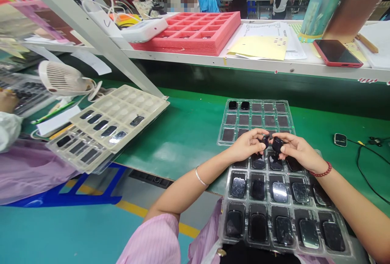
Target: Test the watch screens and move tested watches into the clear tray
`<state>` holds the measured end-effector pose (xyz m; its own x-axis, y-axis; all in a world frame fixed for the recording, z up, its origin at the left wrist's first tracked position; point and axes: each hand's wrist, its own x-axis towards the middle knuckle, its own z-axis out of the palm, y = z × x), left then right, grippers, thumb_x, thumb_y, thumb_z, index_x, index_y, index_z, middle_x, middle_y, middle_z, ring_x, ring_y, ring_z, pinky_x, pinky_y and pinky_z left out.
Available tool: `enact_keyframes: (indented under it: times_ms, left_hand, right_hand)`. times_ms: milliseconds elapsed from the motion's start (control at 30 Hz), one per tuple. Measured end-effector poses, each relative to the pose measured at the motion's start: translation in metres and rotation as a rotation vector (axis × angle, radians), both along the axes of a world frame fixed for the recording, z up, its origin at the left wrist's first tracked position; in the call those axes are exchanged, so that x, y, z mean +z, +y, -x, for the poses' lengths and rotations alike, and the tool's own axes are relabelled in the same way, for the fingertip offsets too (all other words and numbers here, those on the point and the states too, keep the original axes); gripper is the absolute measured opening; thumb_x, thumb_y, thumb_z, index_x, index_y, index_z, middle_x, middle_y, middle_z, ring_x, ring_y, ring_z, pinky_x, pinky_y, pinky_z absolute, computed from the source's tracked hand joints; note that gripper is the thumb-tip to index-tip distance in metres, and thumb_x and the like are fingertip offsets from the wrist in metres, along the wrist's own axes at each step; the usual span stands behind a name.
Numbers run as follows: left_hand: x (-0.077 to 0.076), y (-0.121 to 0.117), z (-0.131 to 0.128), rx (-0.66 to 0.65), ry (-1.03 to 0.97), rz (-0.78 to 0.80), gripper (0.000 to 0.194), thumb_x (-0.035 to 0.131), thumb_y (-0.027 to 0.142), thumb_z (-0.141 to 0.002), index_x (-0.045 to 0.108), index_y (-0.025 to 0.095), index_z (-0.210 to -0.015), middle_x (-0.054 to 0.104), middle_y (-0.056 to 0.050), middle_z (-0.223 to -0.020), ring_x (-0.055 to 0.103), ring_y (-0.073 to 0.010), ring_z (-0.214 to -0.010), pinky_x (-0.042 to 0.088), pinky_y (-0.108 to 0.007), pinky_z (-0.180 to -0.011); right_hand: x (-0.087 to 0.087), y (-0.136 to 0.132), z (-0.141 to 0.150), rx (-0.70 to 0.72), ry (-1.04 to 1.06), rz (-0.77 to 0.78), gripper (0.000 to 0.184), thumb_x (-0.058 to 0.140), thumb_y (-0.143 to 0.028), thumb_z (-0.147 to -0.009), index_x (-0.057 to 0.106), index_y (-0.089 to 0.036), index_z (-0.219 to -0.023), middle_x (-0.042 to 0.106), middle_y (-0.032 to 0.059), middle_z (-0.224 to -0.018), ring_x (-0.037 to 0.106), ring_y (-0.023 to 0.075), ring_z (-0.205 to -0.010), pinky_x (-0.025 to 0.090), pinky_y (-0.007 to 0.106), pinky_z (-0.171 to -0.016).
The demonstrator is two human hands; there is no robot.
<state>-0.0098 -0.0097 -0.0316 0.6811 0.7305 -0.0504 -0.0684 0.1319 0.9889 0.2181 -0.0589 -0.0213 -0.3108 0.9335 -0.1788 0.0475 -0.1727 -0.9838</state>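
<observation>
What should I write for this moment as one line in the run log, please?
left hand: holds dark piece | right hand: holds second dark piece | below: clear blister tray of dark pieces

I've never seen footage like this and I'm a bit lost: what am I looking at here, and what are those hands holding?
This picture comes from a camera worn on a person's head, looking forward and down, so the two forearms reaching in are the wearer's own. The left hand pinches a small dark part, and the right hand holds a squarish dark part; I can't tell exactly what they are. The hands are above a clear plastic tray filled with glossy dark pieces. Beyond it, a second clear tray with mostly empty pockets lies on a green workbench. Farther off, a red foam tray sits on a white shelf.
</observation>
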Motion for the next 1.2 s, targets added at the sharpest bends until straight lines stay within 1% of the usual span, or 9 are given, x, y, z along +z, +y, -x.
enact_keyframes:
  times_ms: [167, 367, 533, 667, 767, 867, 1033, 1100, 1200]
  left_hand:
    - [0.006, 0.001, -0.001, 0.063, 0.004, 0.022, 0.039, 0.06, 0.023, -0.084, 0.053, 0.018, -0.122, 0.064, -0.007, -0.103, 0.068, -0.0161, -0.083, 0.051, -0.029, -0.072]
    - [0.01, -0.003, -0.003, 0.079, 0.043, 0.023, 0.035, 0.063, 0.016, -0.078, 0.056, 0.016, -0.112, 0.065, -0.003, -0.087, 0.064, -0.0114, -0.068, 0.048, -0.025, -0.064]
    - [0.01, 0.002, 0.001, 0.094, 0.066, 0.005, 0.04, 0.062, 0.019, -0.078, 0.052, 0.016, -0.117, 0.068, -0.004, -0.089, 0.065, -0.012, -0.067, 0.045, -0.022, -0.058]
    - [0.01, 0.038, 0.021, 0.32, 0.164, -0.131, 0.028, 0.054, 0.024, -0.085, 0.053, 0.014, -0.111, 0.071, -0.007, -0.092, 0.066, -0.0119, -0.064, 0.043, -0.021, -0.055]
    - [0.007, 0.076, 0.043, 0.56, 0.505, -0.383, 0.024, 0.048, 0.019, -0.087, 0.057, 0.014, -0.109, 0.071, -0.007, -0.093, 0.067, -0.0127, -0.072, 0.046, -0.022, -0.061]
    - [0.003, 0.103, 0.061, 0.66, 0.682, -0.492, 0.018, 0.056, 0.019, -0.082, 0.064, 0.017, -0.098, 0.069, -0.003, -0.084, 0.064, -0.0154, -0.076, 0.047, -0.026, -0.07]
    - [-0.008, 0.108, 0.06, 0.648, 0.815, -0.617, 0.01, 0.058, 0.02, -0.08, 0.068, 0.017, -0.08, 0.066, -0.006, -0.082, 0.061, -0.0222, -0.088, 0.046, -0.032, -0.083]
    - [-0.013, 0.103, 0.057, 0.628, 0.846, -0.665, 0.013, 0.056, 0.02, -0.082, 0.069, 0.016, -0.085, 0.065, -0.01, -0.096, 0.059, -0.0237, -0.097, 0.045, -0.034, -0.087]
    - [-0.017, 0.099, 0.057, 0.603, 0.876, -0.716, 0.02, 0.054, 0.02, -0.084, 0.068, 0.015, -0.097, 0.061, -0.012, -0.109, 0.058, -0.0235, -0.1, 0.046, -0.036, -0.091]
  right_hand:
    - [-0.001, 0.001, 0.0, -0.065, 0.059, 0.058, 0.054, 0.067, -0.031, -0.084, 0.052, -0.024, -0.136, 0.065, 0.01, -0.124, 0.072, 0.022, -0.093, 0.062, 0.035, -0.077]
    - [0.002, -0.001, 0.004, -0.021, -0.029, -0.048, 0.039, 0.064, -0.023, -0.084, 0.059, -0.021, -0.123, 0.07, 0.0084, -0.109, 0.07, 0.0163, -0.074, 0.061, 0.031, -0.066]
    - [0.004, -0.001, 0.005, 0.008, -0.035, -0.089, 0.04, 0.065, -0.024, -0.082, 0.059, -0.021, -0.121, 0.069, 0.009, -0.109, 0.07, 0.0181, -0.077, 0.06, 0.033, -0.065]
    - [0.003, -0.001, 0.005, -0.004, -0.06, -0.047, 0.039, 0.064, -0.031, -0.085, 0.057, -0.021, -0.122, 0.069, 0.0113, -0.113, 0.071, 0.0192, -0.08, 0.06, 0.033, -0.067]
    - [0.001, -0.002, 0.005, -0.026, -0.069, -0.005, 0.034, 0.063, -0.038, -0.087, 0.056, -0.021, -0.115, 0.072, 0.0113, -0.107, 0.072, 0.0204, -0.08, 0.06, 0.033, -0.066]
    - [0.002, 0.002, 0.006, -0.009, -0.139, -0.014, 0.03, 0.064, -0.041, -0.085, 0.058, -0.02, -0.106, 0.072, 0.0109, -0.103, 0.071, 0.0218, -0.081, 0.059, 0.033, -0.063]
    - [0.013, 0.033, 0.021, -0.014, -0.49, -0.287, 0.02, 0.063, -0.035, -0.082, 0.069, -0.019, -0.093, 0.072, 0.0068, -0.093, 0.065, 0.0187, -0.069, 0.056, 0.036, -0.066]
    - [0.015, 0.057, 0.035, -0.065, -0.617, -0.437, 0.019, 0.062, -0.031, -0.081, 0.07, -0.019, -0.093, 0.073, 0.0067, -0.092, 0.066, 0.0205, -0.075, 0.055, 0.036, -0.071]
    - [0.008, 0.097, 0.066, -0.151, -0.638, -0.464, 0.021, 0.058, -0.026, -0.084, 0.067, -0.015, -0.1, 0.073, 0.0076, -0.09, 0.067, 0.0196, -0.077, 0.054, 0.034, -0.074]
